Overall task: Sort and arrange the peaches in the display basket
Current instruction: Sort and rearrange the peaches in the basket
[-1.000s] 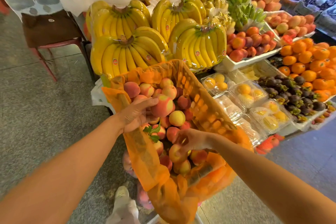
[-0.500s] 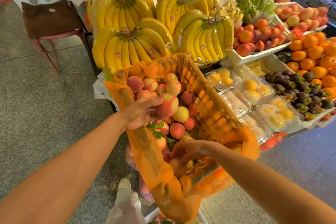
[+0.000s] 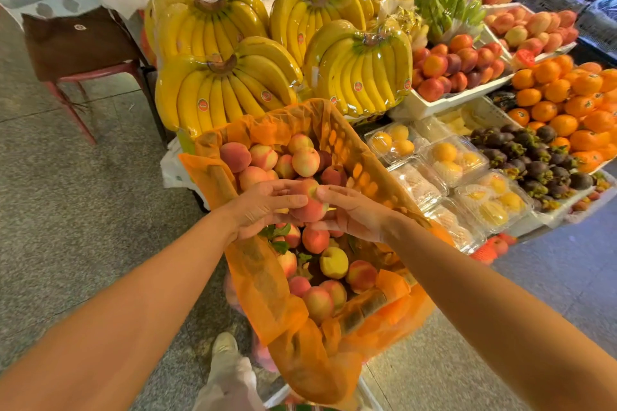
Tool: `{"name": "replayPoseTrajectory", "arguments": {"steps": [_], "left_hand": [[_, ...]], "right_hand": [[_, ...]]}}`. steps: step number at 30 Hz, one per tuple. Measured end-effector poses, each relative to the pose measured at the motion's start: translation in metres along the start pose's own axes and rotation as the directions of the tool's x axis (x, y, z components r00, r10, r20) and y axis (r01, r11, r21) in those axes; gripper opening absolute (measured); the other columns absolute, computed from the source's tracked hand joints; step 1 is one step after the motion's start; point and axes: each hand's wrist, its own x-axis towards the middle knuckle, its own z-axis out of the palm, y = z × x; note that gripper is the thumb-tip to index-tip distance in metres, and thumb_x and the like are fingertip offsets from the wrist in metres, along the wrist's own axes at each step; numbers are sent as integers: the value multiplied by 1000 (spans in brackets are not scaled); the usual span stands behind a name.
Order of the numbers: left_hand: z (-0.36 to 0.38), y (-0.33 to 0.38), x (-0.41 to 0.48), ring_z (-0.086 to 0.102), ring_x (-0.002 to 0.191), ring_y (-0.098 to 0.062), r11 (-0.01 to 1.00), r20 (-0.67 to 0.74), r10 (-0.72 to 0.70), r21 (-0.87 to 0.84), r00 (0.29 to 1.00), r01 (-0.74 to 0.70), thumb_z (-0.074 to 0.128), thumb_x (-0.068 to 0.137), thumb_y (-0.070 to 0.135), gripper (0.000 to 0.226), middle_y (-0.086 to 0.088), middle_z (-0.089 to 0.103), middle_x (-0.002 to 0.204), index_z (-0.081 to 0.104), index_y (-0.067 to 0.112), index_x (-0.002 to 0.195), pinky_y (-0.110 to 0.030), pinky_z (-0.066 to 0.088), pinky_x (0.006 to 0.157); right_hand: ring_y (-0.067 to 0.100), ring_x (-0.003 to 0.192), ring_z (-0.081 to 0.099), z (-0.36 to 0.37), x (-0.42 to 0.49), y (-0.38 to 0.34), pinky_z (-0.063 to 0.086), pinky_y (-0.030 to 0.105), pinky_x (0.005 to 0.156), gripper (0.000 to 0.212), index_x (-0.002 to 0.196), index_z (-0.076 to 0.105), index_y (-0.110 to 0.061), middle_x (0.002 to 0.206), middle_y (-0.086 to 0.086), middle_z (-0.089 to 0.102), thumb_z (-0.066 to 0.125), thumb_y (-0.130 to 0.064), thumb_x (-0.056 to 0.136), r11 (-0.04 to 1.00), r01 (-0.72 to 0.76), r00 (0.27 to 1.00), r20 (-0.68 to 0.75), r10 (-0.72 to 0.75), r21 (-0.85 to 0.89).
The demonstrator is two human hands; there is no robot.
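A display basket [image 3: 359,157] lined with orange plastic holds several pink and yellow peaches, some with green leaves. My left hand [image 3: 263,207] and my right hand [image 3: 354,213] meet over the basket's middle, both gripping one pink peach [image 3: 310,207] between their fingers. More peaches [image 3: 305,160] lie piled at the far end. Others [image 3: 334,262] lie at the near end below my hands. How the peach sits against my palms is hidden.
Wrapped banana bunches [image 3: 227,90] stand right behind the basket. Clear boxes of yellow fruit [image 3: 447,163], mangosteens [image 3: 534,157] and oranges [image 3: 567,100] lie to the right. A red chair [image 3: 80,50] stands at the left. My shoe [image 3: 225,344] is on the floor below.
My right hand has risen from the near end of the basket to the middle and joined my left hand on the peach. The left hand has stayed near the same spot.
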Motion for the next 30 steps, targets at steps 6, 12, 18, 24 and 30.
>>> {"name": "replayPoseTrajectory", "arguments": {"steps": [6, 12, 18, 24, 30], "left_hand": [[-5, 5, -9, 65, 104, -21, 985, -14, -11, 170, 1000, 13, 68, 85, 20, 37, -7, 68, 109, 63, 11, 120, -35, 55, 86], [-34, -8, -13, 62, 88, -9, 611, -144, 417, 775, 898, -160, 63, 75, 50, 27, 9, 69, 91, 72, 29, 90, -36, 50, 83], [-38, -28, -22, 56, 100, -2, 223, 2, 430, 969, 903, -108, 41, 72, 68, 48, 18, 68, 88, 70, 31, 81, -33, 5, 116], [-44, -35, -24, 50, 98, 2, 149, 85, 487, 973, 869, -178, 45, 73, 65, 45, 20, 65, 87, 73, 31, 82, -35, 5, 118], [-49, -31, -18, 54, 99, -7, 142, 49, 504, 980, 862, -138, 47, 74, 65, 41, 18, 64, 88, 71, 33, 81, -30, 26, 102]], "right_hand": [[23, 105, 63, -18, -8, 7, 48, 41, 99, 34, 113, 60, -18, 110, 8, 67, 73, -27, 83, 993, -106, 993, 44, 109, -57], [15, 118, 47, -22, -8, 34, 41, 30, 96, 60, 135, 48, -22, 132, -2, 49, 75, -27, 82, 667, -325, 942, -166, 292, -671], [21, 114, 52, -15, 11, 61, 44, 31, 88, 50, 140, 44, -15, 134, 6, 51, 61, -17, 92, 389, -274, 954, -198, 226, -879], [24, 113, 54, -14, 16, 72, 45, 33, 87, 33, 128, 54, -11, 125, 7, 58, 54, -23, 97, 261, -226, 970, -191, 152, -939], [23, 111, 56, -15, 25, 78, 47, 34, 89, 37, 129, 59, -16, 125, 4, 60, 56, -34, 96, 164, -151, 982, -130, 135, -975]]}}
